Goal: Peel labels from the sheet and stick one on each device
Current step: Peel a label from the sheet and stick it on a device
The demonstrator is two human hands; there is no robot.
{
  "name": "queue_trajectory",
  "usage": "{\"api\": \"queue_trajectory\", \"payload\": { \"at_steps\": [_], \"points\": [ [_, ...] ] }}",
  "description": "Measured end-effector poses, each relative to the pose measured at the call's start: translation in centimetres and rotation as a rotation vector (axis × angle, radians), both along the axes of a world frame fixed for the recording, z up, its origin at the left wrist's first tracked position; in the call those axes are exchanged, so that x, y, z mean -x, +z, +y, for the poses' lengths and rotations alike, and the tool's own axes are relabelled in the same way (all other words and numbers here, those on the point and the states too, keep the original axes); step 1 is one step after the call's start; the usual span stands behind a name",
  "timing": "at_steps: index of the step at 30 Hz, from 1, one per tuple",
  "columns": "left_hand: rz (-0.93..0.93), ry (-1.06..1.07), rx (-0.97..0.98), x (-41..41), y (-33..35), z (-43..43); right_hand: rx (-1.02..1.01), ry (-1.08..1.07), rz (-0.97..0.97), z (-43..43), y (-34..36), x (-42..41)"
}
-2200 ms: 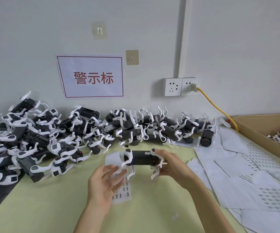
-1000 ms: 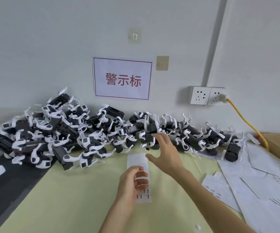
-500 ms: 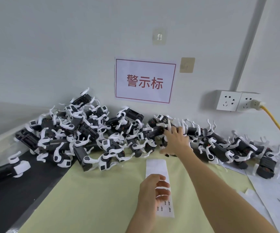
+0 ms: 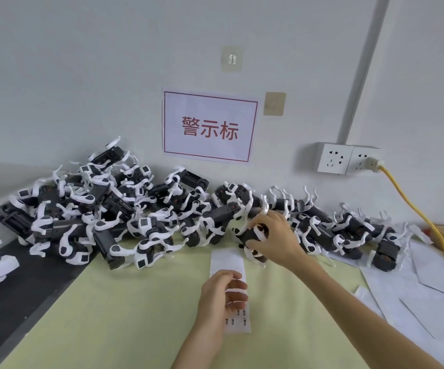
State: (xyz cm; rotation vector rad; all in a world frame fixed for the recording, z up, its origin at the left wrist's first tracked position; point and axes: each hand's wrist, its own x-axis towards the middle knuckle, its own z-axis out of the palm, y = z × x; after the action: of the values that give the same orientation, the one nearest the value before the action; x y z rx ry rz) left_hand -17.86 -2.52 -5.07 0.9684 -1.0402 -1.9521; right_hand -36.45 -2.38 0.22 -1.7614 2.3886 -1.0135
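Yellow-green table covering point(image 4: 125, 310) is running up to a white wall, where a heap of black-and-white devices point(image 4: 103, 209) is lying. Right hand point(image 4: 274, 241) is curling its fingers round one device point(image 4: 250, 237) at the heap's front edge. Left hand point(image 4: 222, 294) is resting, fingers bent, on the label sheet point(image 4: 227, 261) lying flat just below that device.

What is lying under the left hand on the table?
Under the left hand lies the white label sheet on the yellow-green table mat. A few small dark labels show beside the fingers. Whatever is printed beneath the palm is covered.
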Motion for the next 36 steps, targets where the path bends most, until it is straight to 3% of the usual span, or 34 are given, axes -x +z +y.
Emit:
{"api": "queue_trajectory", "payload": {
  "at_steps": [7,15,17,21,26,33,36],
  "points": [
    [0.005,-0.007,0.01,-0.3,-0.2,0.1,0.304,-0.002,-0.48,5.1,3.5,-0.2],
    [0.094,-0.121,0.06,-0.4,0.2,0.5,0.8,-0.044,-0.758,9.5,3.1,-1.8],
    [0.11,-0.155,0.1,-0.3,0.3,0.7,0.824,-0.046,-0.913,10.0,2.0,-2.4],
    [0.16,-0.266,0.218,-0.3,0.6,1.1,0.653,0.018,-1.168,9.9,-0.9,-4.5],
    [0.103,-0.289,0.331,-0.5,0.6,0.9,0.431,0.016,-1.153,9.6,-3.0,-6.7],
    [0.141,-0.233,0.311,-0.5,0.7,1.2,0.418,0.024,-0.825,9.9,-2.9,-7.0],
    [0.159,-0.206,0.306,-0.8,1.0,1.0,0.389,0.053,-0.783,9.8,-3.1,-7.2]
  ]
}}
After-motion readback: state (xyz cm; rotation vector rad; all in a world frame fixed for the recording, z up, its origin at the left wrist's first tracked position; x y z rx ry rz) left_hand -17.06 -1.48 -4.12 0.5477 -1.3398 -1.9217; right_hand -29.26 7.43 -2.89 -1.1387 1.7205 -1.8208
